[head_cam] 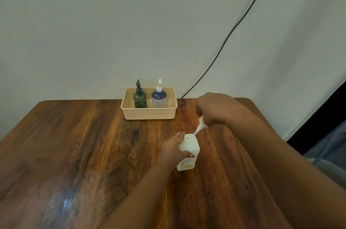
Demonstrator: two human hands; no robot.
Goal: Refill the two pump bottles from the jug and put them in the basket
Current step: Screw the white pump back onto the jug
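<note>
A cream plastic basket (149, 114) stands at the table's far edge against the wall. Inside it stand a dark green pump bottle (140, 98) on the left and a blue pump bottle (159, 98) with a white pump on the right. Nearer to me, a white square jug (189, 147) stands upright on the table with its top open. My left hand (171, 149) grips its left side. My right hand (215, 109) is above and to the right of the jug, closed around a white cap-like piece (200, 124) that is blurred.
The wooden table (84, 153) stretches wide to the left and front. A black cable (234, 30) runs down the wall to the table's back edge right of the basket. Dark fabric lies at the right edge.
</note>
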